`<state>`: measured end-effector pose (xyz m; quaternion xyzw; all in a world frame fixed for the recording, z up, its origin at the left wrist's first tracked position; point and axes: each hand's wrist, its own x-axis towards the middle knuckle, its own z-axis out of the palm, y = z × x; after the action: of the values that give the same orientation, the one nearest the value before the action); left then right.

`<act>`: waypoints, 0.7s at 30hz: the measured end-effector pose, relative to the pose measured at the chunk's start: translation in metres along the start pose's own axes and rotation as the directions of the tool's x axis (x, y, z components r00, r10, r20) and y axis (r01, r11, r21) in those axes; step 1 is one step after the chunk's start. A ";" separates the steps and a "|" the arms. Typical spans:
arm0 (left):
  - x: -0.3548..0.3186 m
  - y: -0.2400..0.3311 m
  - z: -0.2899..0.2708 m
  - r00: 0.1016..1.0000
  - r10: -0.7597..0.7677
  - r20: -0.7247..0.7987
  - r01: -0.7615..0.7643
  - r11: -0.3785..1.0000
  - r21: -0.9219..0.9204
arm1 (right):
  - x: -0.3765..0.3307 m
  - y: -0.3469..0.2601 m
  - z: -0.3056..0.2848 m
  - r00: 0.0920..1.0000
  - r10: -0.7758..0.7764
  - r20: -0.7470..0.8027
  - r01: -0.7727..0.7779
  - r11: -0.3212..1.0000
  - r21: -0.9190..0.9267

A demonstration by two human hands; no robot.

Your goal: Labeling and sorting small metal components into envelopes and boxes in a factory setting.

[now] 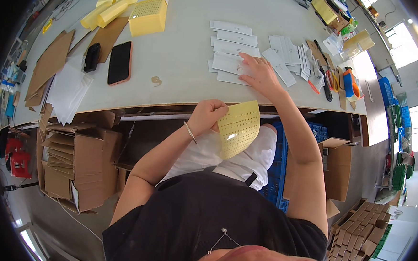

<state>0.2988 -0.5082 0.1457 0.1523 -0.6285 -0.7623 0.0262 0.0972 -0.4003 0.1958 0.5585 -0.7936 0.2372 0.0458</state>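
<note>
My left hand [208, 115] pinches the upper left corner of a yellow sheet [240, 130] printed with rows of small dark marks. The sheet curves and hangs over my lap, just off the table's front edge. On the table, my right hand [259, 75] rests with fingers apart on a column of overlapping white paper slips [231, 48]. Its fingertips touch the lower slips; whether it grips one does not show. Right of that hand lie more white slips [285, 51], partly fanned out.
A yellow block of stacked sheets [149, 14], rolled yellow sheets [113, 10] and a phone [120, 63] lie at the left. Scissors [335, 81], a black-handled tool [326, 87] and an orange tape roll [350, 84] are at the right. Cardboard boxes [94, 166] stand below the table.
</note>
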 end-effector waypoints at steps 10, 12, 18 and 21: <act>-0.003 0.003 0.000 1.000 0.013 0.021 -0.013 1.000 0.010 | -0.025 0.051 -0.029 0.850 0.485 -0.207 -0.526 0.807 -0.268; -0.002 0.005 0.000 1.000 0.000 0.025 0.000 1.000 0.011 | -0.032 0.046 -0.029 0.900 0.333 -0.283 -0.401 0.886 -0.233; 0.000 0.006 0.003 0.999 0.008 0.045 -0.011 0.998 0.058 | -0.051 -0.023 -0.020 0.985 -0.174 -0.014 0.174 0.968 0.183; 0.002 0.006 0.003 0.999 0.029 0.041 -0.034 0.990 0.135 | -0.049 -0.047 -0.019 0.945 -0.326 -0.012 0.325 0.943 0.073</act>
<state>0.2953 -0.5066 0.1515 0.1288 -0.6817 -0.7200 0.0153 0.1542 -0.3621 0.2108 0.6832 -0.6811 0.2554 0.0635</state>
